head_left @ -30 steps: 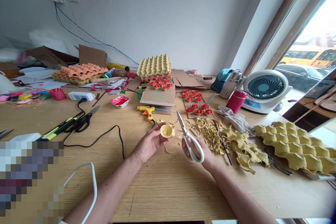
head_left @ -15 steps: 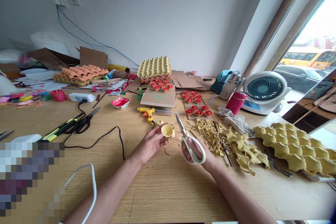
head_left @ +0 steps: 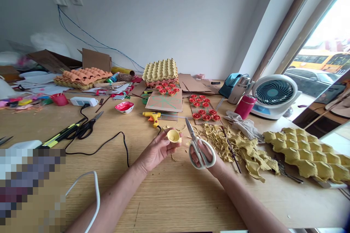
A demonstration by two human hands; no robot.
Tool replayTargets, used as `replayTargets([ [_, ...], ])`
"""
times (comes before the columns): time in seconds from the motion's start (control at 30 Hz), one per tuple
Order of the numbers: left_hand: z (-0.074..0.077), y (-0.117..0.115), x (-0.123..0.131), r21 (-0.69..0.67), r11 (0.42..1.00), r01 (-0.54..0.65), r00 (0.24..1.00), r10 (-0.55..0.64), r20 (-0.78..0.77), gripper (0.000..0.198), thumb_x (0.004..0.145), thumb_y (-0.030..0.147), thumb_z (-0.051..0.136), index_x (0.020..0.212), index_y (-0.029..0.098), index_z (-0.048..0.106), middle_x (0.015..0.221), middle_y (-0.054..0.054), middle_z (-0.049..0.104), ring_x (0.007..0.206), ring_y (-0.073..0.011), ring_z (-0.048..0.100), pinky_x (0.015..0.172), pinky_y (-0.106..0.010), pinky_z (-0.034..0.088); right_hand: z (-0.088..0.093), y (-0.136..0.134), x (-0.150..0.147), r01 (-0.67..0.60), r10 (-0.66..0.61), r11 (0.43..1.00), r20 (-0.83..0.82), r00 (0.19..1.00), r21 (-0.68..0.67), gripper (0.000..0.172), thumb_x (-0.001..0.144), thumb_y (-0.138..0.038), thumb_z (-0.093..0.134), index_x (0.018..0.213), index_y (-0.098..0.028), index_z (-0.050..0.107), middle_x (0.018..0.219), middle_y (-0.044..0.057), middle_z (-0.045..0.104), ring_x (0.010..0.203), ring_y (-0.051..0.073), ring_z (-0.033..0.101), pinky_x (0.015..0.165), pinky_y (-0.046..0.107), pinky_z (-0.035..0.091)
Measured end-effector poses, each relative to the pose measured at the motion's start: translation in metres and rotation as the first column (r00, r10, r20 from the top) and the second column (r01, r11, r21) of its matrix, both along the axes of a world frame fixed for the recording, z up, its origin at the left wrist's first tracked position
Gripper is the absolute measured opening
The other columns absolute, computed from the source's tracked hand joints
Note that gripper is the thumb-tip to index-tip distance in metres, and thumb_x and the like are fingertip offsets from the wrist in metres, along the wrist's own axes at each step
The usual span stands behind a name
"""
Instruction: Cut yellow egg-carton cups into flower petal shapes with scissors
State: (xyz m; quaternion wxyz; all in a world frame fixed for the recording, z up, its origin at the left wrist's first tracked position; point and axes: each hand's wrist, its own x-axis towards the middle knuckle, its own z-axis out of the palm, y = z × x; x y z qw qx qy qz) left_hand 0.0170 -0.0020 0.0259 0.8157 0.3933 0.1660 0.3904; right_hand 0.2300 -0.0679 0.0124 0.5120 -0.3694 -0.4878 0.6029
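Observation:
My left hand (head_left: pixel 155 150) is closed round a small yellow egg-carton cup (head_left: pixel 174 136), its hollow facing up, just above the wooden table (head_left: pixel 169 196). My right hand (head_left: pixel 208 159) grips white-handled scissors (head_left: pixel 197 145), fingers through the loops, blades pointing up and away, a little to the right of the cup. The blades do not touch the cup. A heap of yellow carton scraps (head_left: pixel 229 143) lies right of the scissors. A cut yellow egg tray (head_left: pixel 306 154) rests at the far right.
A yellow glue gun (head_left: pixel 153 117) with a black cord lies beyond my hands. Red paper roses (head_left: pixel 203 111) sit on cardboard. Stacked egg trays (head_left: pixel 160 70), a white fan (head_left: pixel 275 94), a red bottle (head_left: pixel 245 105), black scissors (head_left: pixel 87 125) and a white cable (head_left: pixel 90 196) are around.
The scissors have shifted slightly right and their handles spread a little. The cup has turned slightly in my left hand.

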Motion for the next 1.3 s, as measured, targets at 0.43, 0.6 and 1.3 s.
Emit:
replayTargets([
  [0.43, 0.002, -0.005, 0.009, 0.268, 0.943, -0.199, 0.952, 0.251, -0.176, 0.048, 0.082, 0.03, 0.075, 0.124, 0.024, 0.054, 0.125, -0.008, 0.063, 0.101, -0.0219, 0.07, 0.088, -0.034, 0.055, 0.002, -0.003, -0.006, 0.074, -0.174, 0.974, 0.502, 0.847, 0.213, 0.034, 0.091, -0.05, 0.058, 0.077, -0.018, 0.058, 0.063, -0.002, 0.052, 0.057, 0.012, 0.044, 0.052, 0.025, 0.032],
  [0.6, -0.002, -0.002, 0.011, 0.304, 0.908, -0.288, 0.916, 0.354, -0.189, 0.047, 0.07, 0.026, 0.084, 0.111, 0.019, 0.062, 0.112, -0.007, 0.066, 0.097, -0.0223, 0.07, 0.081, -0.03, 0.055, 0.008, -0.007, -0.007, 0.007, -0.261, 0.94, 0.705, 0.66, 0.341, 0.024, 0.094, -0.037, 0.053, 0.078, -0.019, 0.056, 0.07, -0.001, 0.054, 0.067, 0.015, 0.048, 0.062, 0.027, 0.034],
  [1.3, -0.008, -0.003, 0.013, 0.593, 0.73, -0.34, 0.809, 0.549, -0.211, 0.04, 0.066, 0.021, 0.086, 0.098, 0.02, 0.063, 0.093, -0.004, 0.069, 0.084, -0.0175, 0.064, 0.075, -0.025, 0.05, 0.009, -0.008, -0.008, -0.19, -0.388, 0.861, 0.85, 0.356, 0.473, 0.019, 0.091, -0.036, 0.051, 0.081, -0.021, 0.042, 0.08, 0.003, 0.059, 0.074, 0.019, 0.055, 0.075, 0.033, 0.035],
])
